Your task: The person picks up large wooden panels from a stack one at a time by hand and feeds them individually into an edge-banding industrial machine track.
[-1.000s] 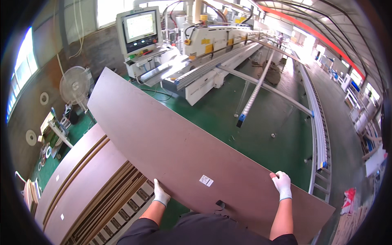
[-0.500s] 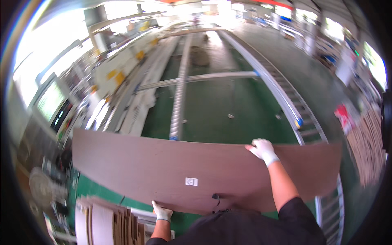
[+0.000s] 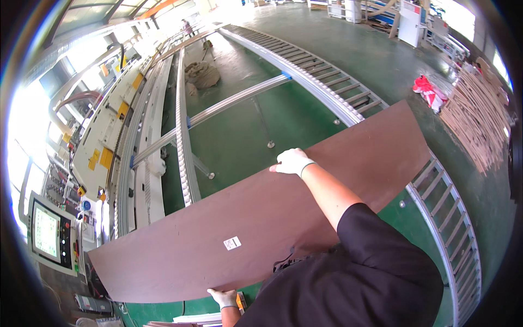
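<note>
Green factory floor (image 3: 239, 131) with roller conveyors (image 3: 327, 82). Right arm stretched forward, right hand (image 3: 292, 161) clamped over the brown panel's (image 3: 256, 229) far edge; left hand (image 3: 224, 297) grips its near edge.

The brown board (image 3: 261, 229) is a large, thin, flat panel with a smooth, matte, dark brown face. It is long and narrow, and it lies almost level in the air, running from the lower left to the upper right of the view. Its far long edge looks curved, which comes from the lens. A small white label (image 3: 232, 243) sits on its face, near the near edge. The left hand (image 3: 225, 297) grips the near long edge from below; the right hand (image 3: 292, 161) grips the far long edge, both in white gloves.
</note>
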The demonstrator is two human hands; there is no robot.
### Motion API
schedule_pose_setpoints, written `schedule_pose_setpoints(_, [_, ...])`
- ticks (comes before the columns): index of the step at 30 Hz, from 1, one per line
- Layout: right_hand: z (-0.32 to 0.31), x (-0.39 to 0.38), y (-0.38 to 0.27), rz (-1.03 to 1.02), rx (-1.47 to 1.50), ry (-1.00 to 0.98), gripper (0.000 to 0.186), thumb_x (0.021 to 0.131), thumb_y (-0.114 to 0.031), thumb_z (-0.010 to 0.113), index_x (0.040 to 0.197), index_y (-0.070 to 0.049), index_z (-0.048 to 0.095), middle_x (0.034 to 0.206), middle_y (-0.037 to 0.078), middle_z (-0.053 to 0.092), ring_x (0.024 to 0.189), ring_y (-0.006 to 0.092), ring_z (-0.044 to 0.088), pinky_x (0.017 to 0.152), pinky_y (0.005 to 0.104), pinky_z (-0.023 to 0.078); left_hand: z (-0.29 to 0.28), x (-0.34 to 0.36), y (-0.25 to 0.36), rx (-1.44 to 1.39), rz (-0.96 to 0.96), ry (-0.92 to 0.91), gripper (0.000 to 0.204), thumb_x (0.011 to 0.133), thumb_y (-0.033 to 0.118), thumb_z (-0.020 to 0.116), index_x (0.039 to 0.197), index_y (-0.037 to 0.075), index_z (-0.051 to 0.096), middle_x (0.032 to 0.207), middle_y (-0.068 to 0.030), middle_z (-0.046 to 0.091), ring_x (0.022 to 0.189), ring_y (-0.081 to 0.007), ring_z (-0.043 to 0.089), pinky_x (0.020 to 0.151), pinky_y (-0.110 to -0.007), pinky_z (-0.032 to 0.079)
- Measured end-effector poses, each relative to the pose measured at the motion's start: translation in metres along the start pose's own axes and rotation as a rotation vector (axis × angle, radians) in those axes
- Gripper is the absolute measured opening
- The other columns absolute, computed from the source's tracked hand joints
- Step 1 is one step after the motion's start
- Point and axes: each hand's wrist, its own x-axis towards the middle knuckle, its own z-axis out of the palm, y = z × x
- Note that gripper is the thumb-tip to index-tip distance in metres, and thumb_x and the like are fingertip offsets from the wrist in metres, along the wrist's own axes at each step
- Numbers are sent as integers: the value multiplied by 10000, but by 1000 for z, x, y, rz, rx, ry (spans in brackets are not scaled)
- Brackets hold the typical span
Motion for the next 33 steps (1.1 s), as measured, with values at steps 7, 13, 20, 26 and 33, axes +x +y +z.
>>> schedule_pose_setpoints(7, [-1,37,-15,-165,-76,172,586,855,-637,537,910,-82,718,958,109,702,968,293,658,839,404,519,5,-1,0,-55,43,-50,685,918,607,344,1422,152,434,1484,-58,419,1338,-301,395,1101,-518,310])
schedule_pose_setpoints(13, [37,64,26,-24,-39,242,510,801,-581,639,756,-75,685,834,123,686,882,325,647,762,444,495,77,-46,-4,-6,87,139,501,1019,403,378,1360,48,472,1435,-110,483,1307,-315,447,1134,-456,313])
schedule_pose_setpoints(20, [78,111,20,-136,16,506,322,794,-423,728,775,-109,665,834,74,647,872,294,601,865,413,445,80,-44,-14,-10,-2,85,432,1044,322,348,1327,11,449,1352,-131,525,1243,-308,507,1050,-521,407])
schedule_pose_setpoints(26, [105,140,0,-153,-129,742,373,920,-292,590,1173,-21,630,1265,161,609,1217,334,529,1036,445,400,74,-23,3,559,-173,-253,308,1030,358,413,1076,69,510,863,-39,566,782,-161,573,718,-308,486])
schedule_pose_setpoints(33, [116,134,-38,-79,-139,545,480,978,-353,507,1365,-69,506,1432,159,481,1325,329,439,1091,437,346,21,28,101,500,124,-38,606,915,595,551,1158,40,557,1077,-152,635,997,-296,635,884,-441,505])
